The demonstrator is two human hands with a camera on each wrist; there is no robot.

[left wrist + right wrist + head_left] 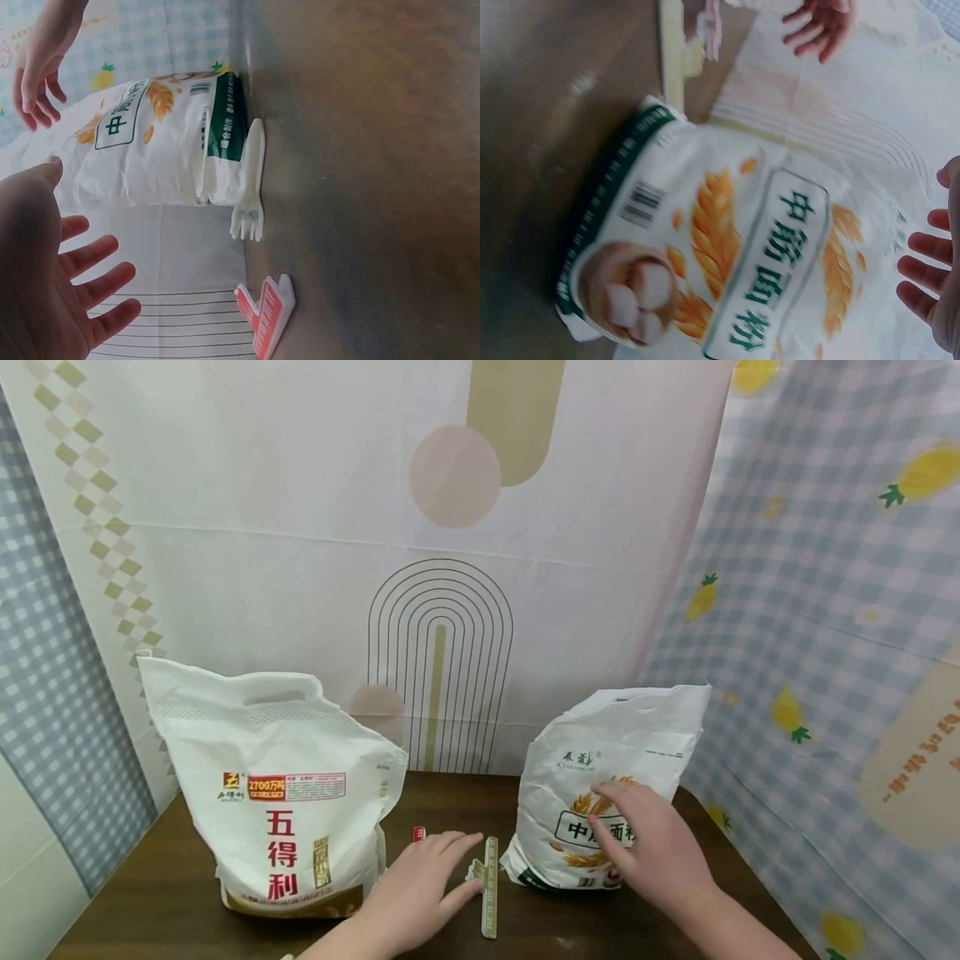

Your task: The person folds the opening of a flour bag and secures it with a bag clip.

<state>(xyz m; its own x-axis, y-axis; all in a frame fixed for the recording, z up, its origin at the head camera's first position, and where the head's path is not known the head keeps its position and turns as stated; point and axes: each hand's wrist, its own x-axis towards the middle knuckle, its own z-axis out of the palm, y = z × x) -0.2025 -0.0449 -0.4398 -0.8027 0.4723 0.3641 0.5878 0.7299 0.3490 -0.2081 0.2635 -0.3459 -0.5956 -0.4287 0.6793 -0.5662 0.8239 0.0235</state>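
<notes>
Two white flour bags stand upright on a dark table. The larger bag (281,793), with red lettering, is at the left. The smaller flour bag (577,777), with green lettering and printed wheat ears, is at the right. My left hand (420,881) hovers between them with its fingers spread, holding nothing. Its thumb overlaps a flat yellowish strip (490,902) with a side piece. In front of the smaller bag, my right hand (656,847) has its fingers extended; a gap separates it from the bag (780,240) in the right wrist view.
A small red and white piece (274,319) lies on the table (375,187), mostly behind the left hand in the head view. Behind the bags hangs a pale patterned cloth (300,593). A blue checked cloth with pineapples (810,610) borders the right side.
</notes>
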